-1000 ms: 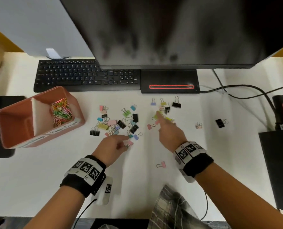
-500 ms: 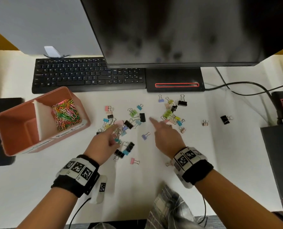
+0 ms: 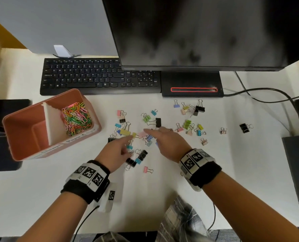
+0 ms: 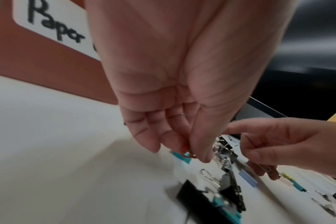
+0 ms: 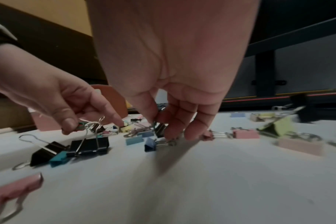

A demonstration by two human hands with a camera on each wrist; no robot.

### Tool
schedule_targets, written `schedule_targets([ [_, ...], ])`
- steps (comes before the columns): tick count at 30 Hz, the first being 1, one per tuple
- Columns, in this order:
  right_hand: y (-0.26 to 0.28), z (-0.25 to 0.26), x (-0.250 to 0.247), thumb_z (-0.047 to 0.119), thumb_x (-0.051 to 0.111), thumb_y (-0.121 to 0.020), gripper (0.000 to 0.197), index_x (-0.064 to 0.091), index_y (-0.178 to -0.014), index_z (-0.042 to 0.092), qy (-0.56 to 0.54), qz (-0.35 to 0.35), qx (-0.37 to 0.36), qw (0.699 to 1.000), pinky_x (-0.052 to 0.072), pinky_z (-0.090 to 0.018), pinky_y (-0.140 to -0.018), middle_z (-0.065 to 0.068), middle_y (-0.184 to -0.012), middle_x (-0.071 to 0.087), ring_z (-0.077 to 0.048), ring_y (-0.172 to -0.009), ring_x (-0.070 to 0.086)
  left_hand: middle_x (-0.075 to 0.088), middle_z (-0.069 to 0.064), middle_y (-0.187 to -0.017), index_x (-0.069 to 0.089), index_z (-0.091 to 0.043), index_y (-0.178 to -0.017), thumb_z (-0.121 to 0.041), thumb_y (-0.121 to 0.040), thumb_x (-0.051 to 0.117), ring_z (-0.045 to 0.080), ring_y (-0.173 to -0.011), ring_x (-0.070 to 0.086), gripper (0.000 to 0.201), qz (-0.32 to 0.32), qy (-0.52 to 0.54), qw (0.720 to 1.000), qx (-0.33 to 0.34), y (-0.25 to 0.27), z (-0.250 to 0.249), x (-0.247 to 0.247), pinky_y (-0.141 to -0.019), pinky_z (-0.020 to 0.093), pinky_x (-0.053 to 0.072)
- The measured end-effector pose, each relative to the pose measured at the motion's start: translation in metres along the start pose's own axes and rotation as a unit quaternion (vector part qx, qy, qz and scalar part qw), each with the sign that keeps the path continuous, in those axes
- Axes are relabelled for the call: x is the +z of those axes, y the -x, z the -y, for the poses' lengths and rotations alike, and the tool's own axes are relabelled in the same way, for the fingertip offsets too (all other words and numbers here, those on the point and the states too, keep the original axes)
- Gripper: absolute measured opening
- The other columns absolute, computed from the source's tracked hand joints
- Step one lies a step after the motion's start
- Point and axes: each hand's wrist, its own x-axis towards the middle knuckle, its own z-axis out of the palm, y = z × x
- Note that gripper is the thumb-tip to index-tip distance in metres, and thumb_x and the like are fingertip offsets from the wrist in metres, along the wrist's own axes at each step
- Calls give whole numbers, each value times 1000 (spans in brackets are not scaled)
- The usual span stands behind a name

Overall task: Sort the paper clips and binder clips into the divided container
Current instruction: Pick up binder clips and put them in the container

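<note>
At the left edge of the white desk stands the terracotta divided container. Its right compartment holds a heap of coloured paper clips, and its left compartment looks empty, so by judgement no binder clip is sorted yet. One second ago the container was a little further left in the head view, but this seems to come from the head camera turning. Next comes the left hand, near the middle of the desk. Half a second ago its forefinger pointed out into the pile; now the thumb and forefinger are closed together, and the left wrist view shows them pinching a small red wire clip just above a teal binder clip. The scattered binder clips lie around both hands, from the middle of the desk toward the right edge. The right hand was earlier further right with one finger stretched out; it has now come left over the pile, its fingers bent downward with the tips on or just above the small clips. If it already holds something, the pictures do not show it clearly. This probably means that both hands have changed from spreading the pile to picking, and that carrying to the container comes next.
</note>
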Motion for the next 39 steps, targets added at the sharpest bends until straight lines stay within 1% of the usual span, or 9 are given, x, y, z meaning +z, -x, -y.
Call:
schedule_targets([
  [5, 0, -12, 9, 7, 43, -89, 49, 39, -135, 24, -46, -30, 69, 996, 51, -35, -90, -6, -121, 54, -22, -106, 56, 55, -9, -71, 32, -22, -140, -17, -84, 64, 0, -69, 51, 65, -2, -3, 1000, -26, 6, 14, -3, -62, 8, 33],
  [8, 17, -21, 10, 14, 42, -92, 43, 38, -135, 19, -43, -88, 90, 991, 53, -38, -84, -6, -114, 57, -23, -98, 58, 55, -9, -70, 37, -26, -136, -16, -83, 65, 0, -68, 52, 61, -15, 13, 1000, -16, 10, 17, -3, -61, 7, 34],
  [11, 21, -14, 8, 10, 42, -91, 46, 40, -135, 23, -40, -101, 37, 993, 53, -39, -79, -7, -105, 58, -24, -89, 58, 56, -6, -71, 43, -28, -131, -14, -82, 65, 5, -69, 54, 56, -22, 24, 999, -4, 13, 17, -1, -62, 9, 36],
  [15, 12, 3, 13, 6, 48, -86, 44, 54, -126, 23, 34, -29, -64, 997, 52, -37, -69, -10, -96, 59, -27, -81, 58, 51, -10, -71, 42, -32, -133, -17, -84, 63, 1, -67, 50, 56, 1, 6, 1000, 3, 13, 21, 3, -61, 7, 34],
  [19, 9, 6, 17, 8, 45, -87, 44, 52, -128, 24, 36, -28, -11, 999, 53, -39, -80, -9, -113, 60, -27, -93, 60, 49, -13, -69, 40, -38, -134, -20, -85, 63, -1, -64, 48, 57, 21, -18, 999, 20, 14, 21, 0, -59, 7, 34],
  [22, 6, 9, 10, 8, 44, -89, 45, 50, -129, 26, 7, -54, 14, 998, 54, -38, -83, -7, -120, 56, -25, -99, 60, 53, -11, -70, 22, -31, -142, -17, -83, 65, 0, -66, 51, 74, -28, 5, 1000, -6, 15, 22, -8, -59, 10, 35],
  [26, -18, 34, -1, 3, 40, -89, 58, 35, -139, 33, -2, -17, -35, 999, 52, -35, -70, -5, -101, 54, -23, -84, 55, 57, -7, -73, 2, -23, -145, -13, -81, 66, 4, -69, 54, 91, -35, 22, 998, -39, 16, 28, -12, -59, 13, 37],
  [32, -52, 55, -3, -2, 38, -85, 73, 23, -141, 42, 57, 77, -45, 994, 41, -29, -58, 1, -88, 41, -18, -70, 47, 55, -8, -72, 17, -22, -144, -13, -81, 65, 5, -69, 53, 79, 1, 14, 998, -54, 20, 41, -9, -60, 15, 37],
  [39, -8, 18, -16, 13, 44, -91, 41, 47, -130, 26, 23, -25, -7, 999, 54, -36, -77, -7, -110, 59, -22, -89, 59, 56, -6, -73, 25, -36, -138, -18, -82, 66, 4, -65, 52, 72, -15, 21, 1000, -13, 31, 51, -8, -60, 14, 36],
])
